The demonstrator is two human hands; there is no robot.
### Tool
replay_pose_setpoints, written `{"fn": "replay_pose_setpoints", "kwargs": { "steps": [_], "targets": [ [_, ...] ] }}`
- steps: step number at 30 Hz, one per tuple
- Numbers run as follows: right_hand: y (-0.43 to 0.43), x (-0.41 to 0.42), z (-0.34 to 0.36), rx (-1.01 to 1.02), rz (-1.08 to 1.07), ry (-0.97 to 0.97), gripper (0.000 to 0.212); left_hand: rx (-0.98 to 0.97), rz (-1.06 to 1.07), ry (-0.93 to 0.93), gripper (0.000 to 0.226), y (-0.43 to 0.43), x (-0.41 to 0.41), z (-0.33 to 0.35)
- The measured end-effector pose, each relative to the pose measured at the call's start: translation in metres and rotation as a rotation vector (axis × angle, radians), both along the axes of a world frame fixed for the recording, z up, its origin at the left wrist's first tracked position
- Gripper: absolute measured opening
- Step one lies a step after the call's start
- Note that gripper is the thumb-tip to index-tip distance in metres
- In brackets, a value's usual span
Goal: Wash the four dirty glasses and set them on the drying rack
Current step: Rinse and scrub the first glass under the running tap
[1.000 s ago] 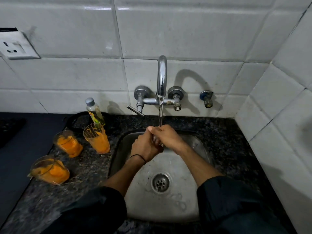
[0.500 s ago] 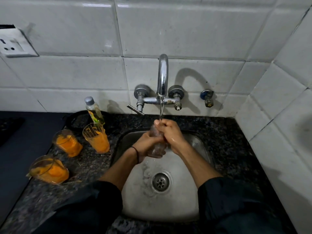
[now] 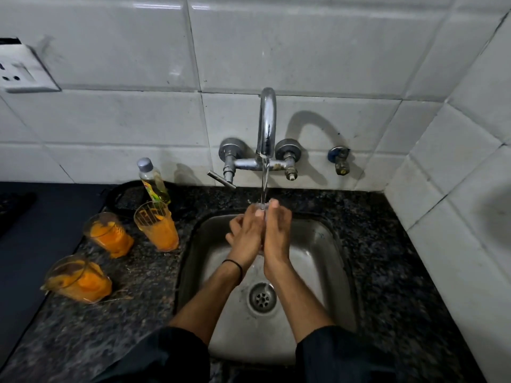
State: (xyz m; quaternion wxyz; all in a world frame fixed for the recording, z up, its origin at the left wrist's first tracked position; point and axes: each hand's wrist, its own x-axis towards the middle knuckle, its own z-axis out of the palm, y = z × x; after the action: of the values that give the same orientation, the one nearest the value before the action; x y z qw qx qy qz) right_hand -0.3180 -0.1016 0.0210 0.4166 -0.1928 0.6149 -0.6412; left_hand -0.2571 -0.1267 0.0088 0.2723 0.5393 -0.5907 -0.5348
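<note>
The left hand (image 3: 244,234) and right hand (image 3: 277,233) clasp a glass (image 3: 263,214) under the tap (image 3: 266,125).

The glass (image 3: 263,221) is almost wholly hidden. Only a pale sliver shows between the left hand (image 3: 246,233) and right hand (image 3: 276,230), which close on it from both sides near the sink's (image 3: 318,258) back edge. Both hands show their backs, so how the fingers lie round it cannot be told. At the counter's (image 3: 138,272) back left, a black round thing (image 3: 124,194) is partly covered by the bottle (image 3: 153,182) and a tall glass (image 3: 157,228). The bottle's print is too small to read. The socket (image 3: 25,70) and a dark shape (image 3: 13,208) are cut by the left edge, and the sleeves (image 3: 166,355) by the bottom edge.
</note>
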Motion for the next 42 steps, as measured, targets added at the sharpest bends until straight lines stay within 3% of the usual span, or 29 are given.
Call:
{"fn": "replay_pose_setpoints", "kwargs": {
  "steps": [3,5,7,10,11,13,16,19,21,24,27,29,32,34,36,37,39,41,42],
  "targets": [
    [0.005,-0.002,0.004,0.097,-0.004,-0.382,0.062,0.297,-0.048,0.363,0.053,-0.005,0.008,0.017],
    [0.006,-0.001,0.003,0.077,-0.027,-0.442,0.063,0.369,-0.059,0.412,0.055,-0.007,0.011,0.030],
    [0.005,0.003,0.005,0.026,-0.022,-0.259,0.051,0.271,0.024,0.331,0.064,-0.007,0.007,0.031],
    [0.002,0.008,0.006,0.052,0.053,0.270,0.040,0.159,0.127,0.211,0.072,0.003,-0.003,0.029],
    [0.002,0.006,0.007,0.076,0.056,0.320,0.038,0.167,0.144,0.226,0.069,0.007,-0.004,0.028],
    [0.005,-0.002,0.011,0.073,0.082,0.242,0.038,0.236,0.129,0.360,0.053,0.012,-0.004,0.025],
    [0.005,-0.016,0.009,0.146,0.154,-0.067,0.049,0.393,0.034,0.491,0.041,0.011,0.004,0.028],
    [0.000,-0.004,-0.001,0.163,0.201,-0.058,0.051,0.410,0.107,0.442,0.048,0.003,0.004,0.032],
    [-0.006,0.006,-0.006,0.119,0.241,0.056,0.051,0.329,0.206,0.426,0.052,0.002,0.000,0.032],
    [-0.005,0.008,0.006,0.077,0.132,0.215,0.040,0.286,0.174,0.490,0.053,0.006,-0.002,0.027],
    [-0.001,-0.001,0.013,0.062,0.091,-0.060,0.047,0.288,0.148,0.534,0.037,0.007,0.004,0.032],
    [0.001,-0.006,0.012,0.109,0.139,-0.122,0.056,0.369,0.112,0.607,0.041,-0.001,0.010,0.031],
    [-0.001,0.000,0.010,0.090,0.193,0.115,0.050,0.439,0.228,0.598,0.048,-0.004,0.011,0.027],
    [-0.005,0.006,0.012,0.095,0.214,0.345,0.043,0.359,0.299,0.571,0.048,0.000,0.006,0.021],
    [-0.005,0.009,0.018,0.126,0.169,0.444,0.042,0.245,0.265,0.572,0.045,0.006,0.002,0.021],
    [-0.005,0.009,0.020,0.118,0.134,0.420,0.039,0.197,0.236,0.572,0.043,0.007,0.003,0.024],
    [-0.004,0.003,0.019,0.074,0.086,0.187,0.042,0.163,0.144,0.605,0.032,0.006,0.005,0.026],
    [-0.004,-0.001,0.017,0.015,0.081,-0.040,0.050,0.223,0.080,0.669,0.031,0.005,0.008,0.029],
    [-0.003,0.000,0.014,-0.032,0.069,-0.061,0.050,0.290,0.093,0.718,0.033,0.005,0.007,0.031]
  ]
}}
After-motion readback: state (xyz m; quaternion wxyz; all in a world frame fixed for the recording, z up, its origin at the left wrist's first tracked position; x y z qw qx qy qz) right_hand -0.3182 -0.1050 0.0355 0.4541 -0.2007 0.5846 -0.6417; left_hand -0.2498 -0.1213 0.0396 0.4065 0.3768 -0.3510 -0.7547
